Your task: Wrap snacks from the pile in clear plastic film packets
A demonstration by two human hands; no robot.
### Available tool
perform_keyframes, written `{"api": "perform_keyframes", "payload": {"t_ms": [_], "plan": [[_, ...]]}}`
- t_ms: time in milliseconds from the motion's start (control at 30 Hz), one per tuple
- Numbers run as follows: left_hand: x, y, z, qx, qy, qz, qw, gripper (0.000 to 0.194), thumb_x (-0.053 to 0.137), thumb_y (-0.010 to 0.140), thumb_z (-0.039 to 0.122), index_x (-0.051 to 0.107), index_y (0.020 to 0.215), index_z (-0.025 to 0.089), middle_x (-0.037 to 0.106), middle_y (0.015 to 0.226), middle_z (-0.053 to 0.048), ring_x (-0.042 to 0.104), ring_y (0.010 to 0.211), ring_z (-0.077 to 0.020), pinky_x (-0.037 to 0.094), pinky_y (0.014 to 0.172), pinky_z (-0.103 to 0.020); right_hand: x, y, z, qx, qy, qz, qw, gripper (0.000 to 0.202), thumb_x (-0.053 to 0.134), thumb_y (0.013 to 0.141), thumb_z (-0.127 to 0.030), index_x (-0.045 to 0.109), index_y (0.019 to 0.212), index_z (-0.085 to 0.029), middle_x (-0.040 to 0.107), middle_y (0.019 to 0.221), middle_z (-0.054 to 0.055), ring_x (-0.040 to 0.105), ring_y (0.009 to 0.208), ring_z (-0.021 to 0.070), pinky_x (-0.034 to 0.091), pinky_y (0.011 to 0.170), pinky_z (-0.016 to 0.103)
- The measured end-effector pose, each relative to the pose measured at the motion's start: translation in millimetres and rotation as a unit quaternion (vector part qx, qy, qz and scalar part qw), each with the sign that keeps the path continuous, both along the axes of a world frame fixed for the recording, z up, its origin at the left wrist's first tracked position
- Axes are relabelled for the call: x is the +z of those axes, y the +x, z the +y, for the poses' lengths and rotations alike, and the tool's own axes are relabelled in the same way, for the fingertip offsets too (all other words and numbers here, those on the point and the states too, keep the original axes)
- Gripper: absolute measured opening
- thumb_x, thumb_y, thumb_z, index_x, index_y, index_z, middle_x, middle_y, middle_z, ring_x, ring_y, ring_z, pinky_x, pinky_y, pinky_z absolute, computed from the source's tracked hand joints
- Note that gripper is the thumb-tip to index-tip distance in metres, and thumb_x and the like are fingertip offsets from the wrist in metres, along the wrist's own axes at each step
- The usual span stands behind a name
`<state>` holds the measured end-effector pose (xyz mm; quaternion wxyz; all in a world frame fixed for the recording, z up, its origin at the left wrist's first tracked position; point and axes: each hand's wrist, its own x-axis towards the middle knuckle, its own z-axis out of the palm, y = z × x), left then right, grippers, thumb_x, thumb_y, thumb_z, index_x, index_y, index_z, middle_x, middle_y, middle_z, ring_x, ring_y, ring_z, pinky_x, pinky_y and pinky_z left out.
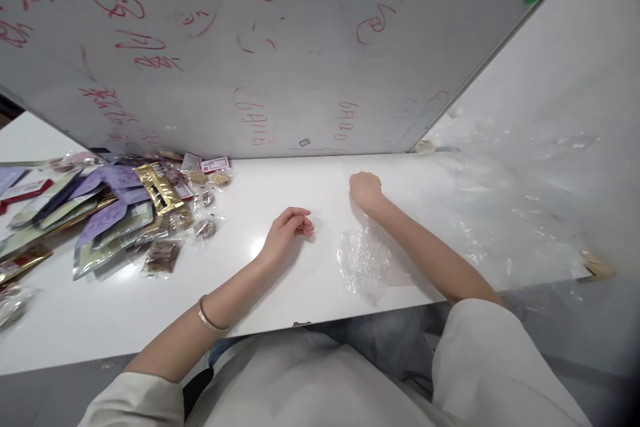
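My left hand (289, 230) rests on its side on the white table (250, 213), fingers loosely curled and a little apart, with nothing visible in them. Farther off and to the right, near the foot of the whiteboard, my right hand (366, 192) is closed in a fist, back of the hand up. Its fingertips are hidden, so I cannot tell what they hold, if anything. Crumpled clear plastic bags (363, 257) lie just below my right wrist and beside the forearm.
On the left lies a heap of packaged snacks: purple pouches (107, 213), a gold-wrapped bar (159, 188) and a brown snack in clear wrap (163, 256). A whiteboard (300, 67) with red writing stands along the back. More clear plastic (500, 213) spreads across the right side.
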<state>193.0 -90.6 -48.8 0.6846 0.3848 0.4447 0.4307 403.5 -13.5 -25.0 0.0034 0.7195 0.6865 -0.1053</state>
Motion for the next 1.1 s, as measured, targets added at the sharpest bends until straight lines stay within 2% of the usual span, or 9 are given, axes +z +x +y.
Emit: {"api": "perform_keyframes", "payload": {"t_ms": [233,400,533,700,800,900,967,1033,1100], "plan": [[11.8,-40.6,-28.2,-0.052,-0.028,0.011,0.998,0.047,0.078,0.077,0.033,0.062,0.118,0.017,0.064,0.129,-0.015,0.065,0.112,-0.0265,0.049,0.098,-0.043,26.8,-106.9,-24.0,0.084,0.006,0.127,0.988,0.055,0.023,0.106,-0.037,0.073,0.110,-0.014,0.075,0.107,0.016,0.070,0.103,0.0276,0.049,0.091,0.036],[0.1,-55.0,-33.4,0.002,-0.038,-0.014,0.999,0.036,0.074,0.081,0.030,0.060,0.111,0.014,0.074,0.103,-0.013,0.072,0.090,-0.0212,0.054,0.086,-0.039,31.3,-140.7,-7.3,0.113,-0.103,0.385,0.910,0.085,0.006,0.100,-0.065,0.060,0.135,-0.009,0.062,0.137,0.015,0.064,0.120,0.0276,0.048,0.102,0.039],[-2.9,-95.5,-20.6,0.028,-0.046,0.078,0.995,0.038,0.074,0.077,0.022,0.058,0.111,0.016,0.063,0.061,0.003,0.051,0.044,-0.0095,0.040,0.048,-0.023,5.6,-123.9,-14.8,0.278,-0.081,0.293,0.911,0.076,0.020,0.096,-0.071,0.041,0.153,-0.025,0.031,0.162,0.003,0.019,0.152,0.0247,0.015,0.124,0.045],[14.5,-137.9,-29.0,0.016,0.007,0.281,0.960,0.042,0.075,0.078,0.033,0.062,0.115,0.020,0.051,0.052,0.006,0.042,0.042,-0.0110,0.034,0.050,-0.026,-42.7,-107.5,-41.1,0.321,-0.012,0.092,0.943,0.077,0.027,0.096,-0.069,0.024,0.159,-0.026,0.009,0.167,0.005,0.001,0.154,0.0296,0.004,0.124,0.054],[29.4,-172.9,-50.3,0.137,0.163,0.459,0.862,0.031,0.058,0.091,0.045,0.067,0.110,0.022,0.062,0.081,-0.005,0.060,0.075,-0.0210,0.047,0.074,-0.036,-54.7,-103.0,-47.3,0.305,0.025,0.058,0.950,0.077,0.023,0.096,-0.070,0.020,0.160,-0.027,0.005,0.168,0.005,-0.002,0.154,0.0291,0.002,0.124,0.054],[36.3,-243.6,-70.5,0.415,0.205,0.619,0.634,0.040,0.057,0.091,0.043,0.064,0.120,0.015,0.052,0.130,-0.017,0.047,0.127,-0.0312,0.036,0.107,-0.048,-55.5,-96.6,-45.1,0.294,0.023,0.048,0.954,0.077,0.022,0.096,-0.070,0.019,0.160,-0.028,0.005,0.168,0.005,-0.002,0.154,0.0295,0.002,0.124,0.055],[34.0,-306.7,-79.7,0.507,0.121,0.678,0.519,0.056,0.061,0.088,0.049,0.057,0.132,0.015,0.037,0.151,-0.019,0.030,0.142,-0.0369,0.019,0.116,-0.057,-54.9,-91.9,-42.5,0.288,0.025,0.045,0.956,0.076,0.021,0.096,-0.070,0.020,0.160,-0.027,0.006,0.168,0.006,-0.001,0.154,0.0307,0.003,0.123,0.057],[27.8,-369.7,-84.7,0.515,0.032,0.697,0.498,0.068,0.054,0.087,0.065,0.049,0.142,0.024,0.015,0.166,-0.011,0.010,0.151,-0.0408,0.005,0.119,-0.060,-54.9,-88.1,-40.8,0.280,0.030,0.042,0.959,0.077,0.020,0.096,-0.070,0.021,0.160,-0.026,0.007,0.168,0.007,0.000,0.154,0.0317,0.003,0.123,0.058],[20.3,-420.4,-85.0,0.478,-0.025,0.690,0.543,0.076,0.039,0.086,0.078,0.040,0.148,0.033,0.002,0.169,-0.005,0.002,0.154,-0.0364,0.003,0.120,-0.057,-55.3,-85.8,-40.6,0.274,0.034,0.039,0.960,0.077,0.019,0.097,-0.070,0.022,0.159,-0.025,0.008,0.168,0.008,0.000,0.154,0.0317,0.003,0.123,0.058]]}}
